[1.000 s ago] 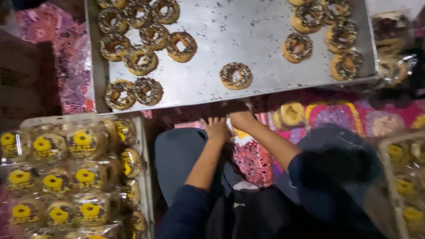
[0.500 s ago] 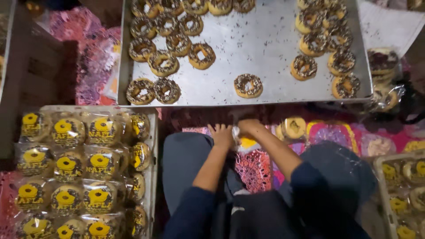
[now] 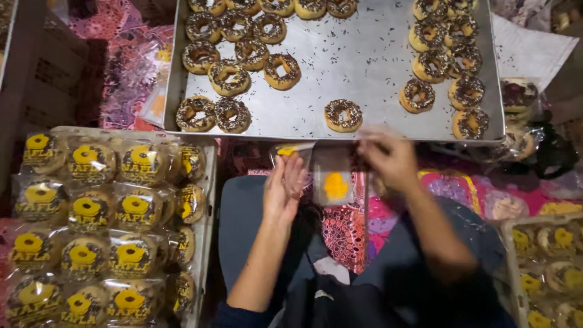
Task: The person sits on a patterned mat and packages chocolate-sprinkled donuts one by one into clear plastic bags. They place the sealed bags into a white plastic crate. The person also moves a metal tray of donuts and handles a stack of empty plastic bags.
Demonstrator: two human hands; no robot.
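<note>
— Where's the bag she's working with?

— The clear plastic bag [image 3: 333, 176] with the yellow mark hangs just below the near edge of the metal tray [image 3: 364, 61]. The right hand [image 3: 388, 159] pinches its top corner, fingers closed on the plastic. The left hand [image 3: 284, 185] is beside it with fingers straight and loose; I cannot tell if it touches the bag.

— Any room on that tray?

— Plenty in the middle: bare metal dusted with sprinkles. One sprinkled doughnut [image 3: 343, 115] sits alone by the near edge, right above the bag. Other doughnuts crowd the far left corner and run down the right edge.

— And around her?

— Tight. A tray of bagged doughnuts [image 3: 103, 225] fills the left side, its right rim close to her left forearm. Another packed tray [image 3: 546, 267] sits near her right elbow. Only her lap lies open between them.
</note>
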